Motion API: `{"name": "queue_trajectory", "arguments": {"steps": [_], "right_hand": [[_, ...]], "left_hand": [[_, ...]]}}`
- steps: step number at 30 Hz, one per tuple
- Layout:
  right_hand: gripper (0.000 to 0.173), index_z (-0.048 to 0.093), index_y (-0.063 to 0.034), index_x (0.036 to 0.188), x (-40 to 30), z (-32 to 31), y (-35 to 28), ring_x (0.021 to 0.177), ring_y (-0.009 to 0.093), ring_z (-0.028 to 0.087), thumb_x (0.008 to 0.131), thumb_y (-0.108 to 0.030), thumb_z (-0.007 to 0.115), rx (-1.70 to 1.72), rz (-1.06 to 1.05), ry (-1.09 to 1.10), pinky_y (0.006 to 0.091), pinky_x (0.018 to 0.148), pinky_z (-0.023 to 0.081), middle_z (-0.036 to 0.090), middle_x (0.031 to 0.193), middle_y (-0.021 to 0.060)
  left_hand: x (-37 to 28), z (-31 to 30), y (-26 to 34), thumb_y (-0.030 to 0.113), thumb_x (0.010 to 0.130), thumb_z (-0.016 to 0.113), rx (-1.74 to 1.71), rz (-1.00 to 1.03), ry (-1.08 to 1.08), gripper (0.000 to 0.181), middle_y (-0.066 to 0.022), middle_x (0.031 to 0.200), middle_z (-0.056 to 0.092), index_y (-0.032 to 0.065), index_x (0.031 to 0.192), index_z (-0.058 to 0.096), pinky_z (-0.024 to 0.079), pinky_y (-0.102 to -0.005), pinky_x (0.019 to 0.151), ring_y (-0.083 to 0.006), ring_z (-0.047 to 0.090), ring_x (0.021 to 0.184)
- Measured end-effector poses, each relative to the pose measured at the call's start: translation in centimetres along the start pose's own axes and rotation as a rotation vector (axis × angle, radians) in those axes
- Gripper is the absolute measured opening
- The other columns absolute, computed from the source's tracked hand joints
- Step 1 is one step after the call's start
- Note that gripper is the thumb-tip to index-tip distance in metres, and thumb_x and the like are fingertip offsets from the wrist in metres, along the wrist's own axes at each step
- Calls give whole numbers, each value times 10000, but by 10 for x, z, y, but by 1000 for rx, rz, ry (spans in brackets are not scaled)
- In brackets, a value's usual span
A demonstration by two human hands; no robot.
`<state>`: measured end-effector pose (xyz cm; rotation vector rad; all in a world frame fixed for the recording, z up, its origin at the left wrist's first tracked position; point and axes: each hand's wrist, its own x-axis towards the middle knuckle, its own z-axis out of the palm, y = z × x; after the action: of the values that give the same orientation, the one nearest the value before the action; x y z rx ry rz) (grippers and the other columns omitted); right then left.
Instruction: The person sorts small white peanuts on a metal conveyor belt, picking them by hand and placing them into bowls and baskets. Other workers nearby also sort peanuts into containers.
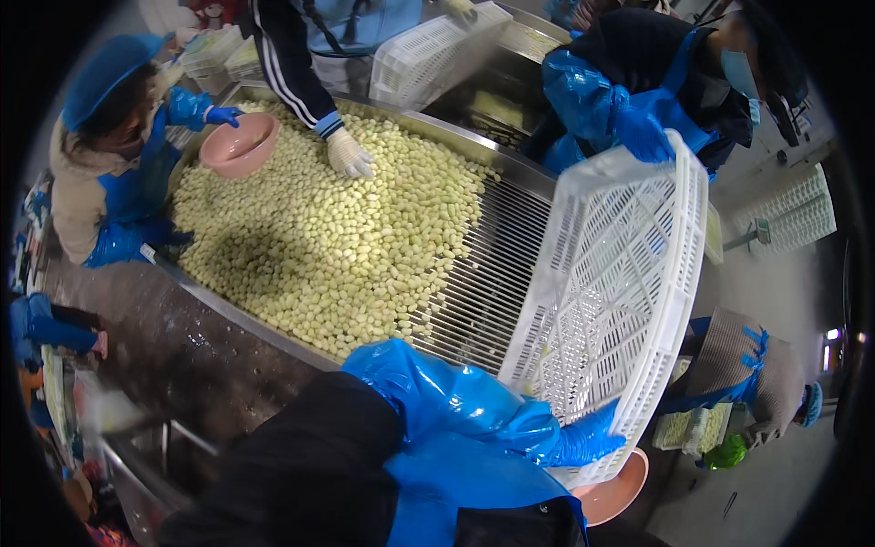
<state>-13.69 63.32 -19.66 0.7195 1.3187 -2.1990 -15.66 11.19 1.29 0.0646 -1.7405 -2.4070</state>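
My left hand [589, 436], in a blue glove below a shiny blue oversleeve, grips the near end of a large white plastic crate [601, 301]. The crate is tilted on its side at the right end of a metal-framed sorting table [239, 317], its slatted, see-through bottom showing. A co-worker's blue-gloved hand [642, 133] holds the crate's far end. Small pale green-yellow oval pieces [355, 239], fruit or nuts, lie heaped over the table's left and middle. Metal bars [495, 267] show between heap and crate. My right hand is out of view.
A co-worker at left holds a pink bowl [239, 145] over the heap. Another co-worker's light-gloved hand [348, 154] touches the pieces. A second white crate [437, 55] stands beyond the table. Another pink bowl [615, 492] is below my crate. A person bends over filled containers [694, 427] at right.
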Motion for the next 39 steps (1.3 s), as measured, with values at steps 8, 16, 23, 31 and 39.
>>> {"name": "queue_trajectory", "arguments": {"steps": [8,16,23,31,39], "right_hand": [[484,476,-46,1353,-106,155,49,1205,280,549,906,-213,562,-120,70,69,408,1038,434,571,1323,137],[596,374,-50,1452,-183,179,98,1286,362,488,898,-185,548,-85,144,128,488,1093,394,489,1416,172],[580,406,-22,1430,-162,155,83,1282,340,505,893,-166,572,-86,272,297,472,1091,416,523,1377,158],[573,452,-5,1385,-65,225,45,1229,318,537,866,-181,620,-386,105,30,447,1077,422,555,1312,154],[526,497,-29,1347,55,299,49,1129,270,587,871,-204,637,-628,103,-82,424,893,517,594,1237,124]], "left_hand": [[-1,-64,-6,253,981,594,-271,-91,-391,588,-170,1259,592,72,1488,358,490,-361,959,-272,594,1130],[-52,-332,-99,216,984,563,628,-252,405,257,-120,1078,650,75,1188,630,540,-351,832,-224,647,951],[-48,-484,-195,317,933,565,978,-468,433,267,-167,828,666,78,984,673,518,-440,687,-332,654,740],[-76,-471,-198,234,919,564,1108,-315,576,193,-197,942,661,77,921,674,511,-463,694,-359,630,780],[-192,-431,-114,141,903,621,112,-303,943,152,-59,965,636,113,1052,611,524,-310,677,-170,611,795]]}}
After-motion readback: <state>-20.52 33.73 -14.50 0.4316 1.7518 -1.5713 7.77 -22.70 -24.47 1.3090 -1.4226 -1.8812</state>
